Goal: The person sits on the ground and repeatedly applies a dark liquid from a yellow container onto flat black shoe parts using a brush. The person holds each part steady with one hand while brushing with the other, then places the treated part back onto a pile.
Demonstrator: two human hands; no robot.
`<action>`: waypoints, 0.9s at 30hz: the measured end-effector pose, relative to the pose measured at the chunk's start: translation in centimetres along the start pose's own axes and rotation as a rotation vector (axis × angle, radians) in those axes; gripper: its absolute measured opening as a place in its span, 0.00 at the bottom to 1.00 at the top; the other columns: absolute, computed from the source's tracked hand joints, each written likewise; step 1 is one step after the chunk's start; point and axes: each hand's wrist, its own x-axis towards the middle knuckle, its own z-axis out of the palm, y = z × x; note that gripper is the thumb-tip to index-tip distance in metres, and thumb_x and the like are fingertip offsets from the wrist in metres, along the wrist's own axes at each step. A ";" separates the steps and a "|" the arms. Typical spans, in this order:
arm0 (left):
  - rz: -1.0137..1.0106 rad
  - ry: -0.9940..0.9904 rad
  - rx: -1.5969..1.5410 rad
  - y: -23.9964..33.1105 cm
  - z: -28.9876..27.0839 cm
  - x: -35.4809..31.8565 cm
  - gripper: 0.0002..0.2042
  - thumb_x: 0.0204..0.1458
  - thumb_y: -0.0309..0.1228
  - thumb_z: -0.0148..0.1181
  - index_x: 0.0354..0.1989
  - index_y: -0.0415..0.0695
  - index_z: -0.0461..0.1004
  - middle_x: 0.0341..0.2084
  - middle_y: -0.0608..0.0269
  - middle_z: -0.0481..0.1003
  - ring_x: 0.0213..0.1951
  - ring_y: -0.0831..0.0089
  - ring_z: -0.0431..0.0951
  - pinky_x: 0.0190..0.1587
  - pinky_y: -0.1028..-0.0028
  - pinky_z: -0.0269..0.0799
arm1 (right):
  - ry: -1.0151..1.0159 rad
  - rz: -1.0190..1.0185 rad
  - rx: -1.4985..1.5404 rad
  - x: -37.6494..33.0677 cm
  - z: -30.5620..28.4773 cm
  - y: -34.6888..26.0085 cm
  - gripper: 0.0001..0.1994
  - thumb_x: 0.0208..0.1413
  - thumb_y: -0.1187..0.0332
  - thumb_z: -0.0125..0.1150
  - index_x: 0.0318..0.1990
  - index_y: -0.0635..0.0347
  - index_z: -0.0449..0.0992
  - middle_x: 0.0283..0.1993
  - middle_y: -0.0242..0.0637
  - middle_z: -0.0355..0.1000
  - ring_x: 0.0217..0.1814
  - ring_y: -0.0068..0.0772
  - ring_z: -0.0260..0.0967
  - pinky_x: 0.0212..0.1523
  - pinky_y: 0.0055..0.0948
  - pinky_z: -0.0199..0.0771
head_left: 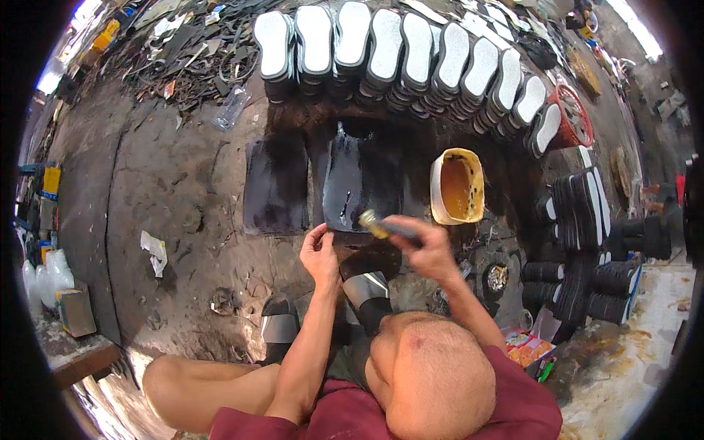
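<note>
A shiny wet black sheet [363,172] lies on the floor in front of me. My left hand [320,253] pinches its near left corner between thumb and fingers. In my right hand [425,249] is a brush [378,224] with a dark handle. Its pale yellowish head is over the sheet's near right edge, slightly blurred; whether the bristles touch cannot be made out. Right of the sheet stands a cream oval tub [435,192] holding amber liquid, its rim crusted yellow. Another dark sheet [276,187] lies flat to the left.
Stacks of shoe soles [385,48] with white tops curve along the far side. More dark soles [579,213] are piled at the right, near a red basket [573,117]. Rubber scraps [220,55] cover the far left floor. My knees and sandalled feet are close below the sheet.
</note>
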 end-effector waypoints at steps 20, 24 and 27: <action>-0.147 -0.089 -0.238 5.5 -6.7 14.4 0.17 0.57 0.27 0.71 0.55 0.39 0.78 0.45 0.61 0.83 0.42 0.68 0.81 0.47 0.67 0.76 | 0.640 -0.047 0.203 4.0 -5.4 -0.3 0.18 0.63 0.75 0.68 0.59 0.69 0.79 0.57 0.37 0.80 0.59 0.29 0.75 0.63 0.31 0.71; 0.566 0.400 0.565 5.2 -7.7 10.3 0.25 0.52 0.22 0.67 0.60 0.33 0.75 0.59 0.47 0.77 0.63 0.52 0.75 0.68 0.58 0.65 | 0.608 0.031 0.110 6.4 -4.6 -0.4 0.19 0.60 0.77 0.68 0.59 0.68 0.78 0.57 0.40 0.80 0.60 0.33 0.76 0.64 0.33 0.73; 0.876 -0.175 0.745 3.1 -2.0 5.0 0.30 0.48 0.23 0.66 0.64 0.35 0.73 0.65 0.46 0.73 0.71 0.46 0.67 0.76 0.59 0.56 | 0.540 0.057 -0.028 10.3 -3.8 -0.2 0.21 0.56 0.75 0.64 0.58 0.62 0.77 0.54 0.42 0.80 0.57 0.36 0.77 0.61 0.34 0.74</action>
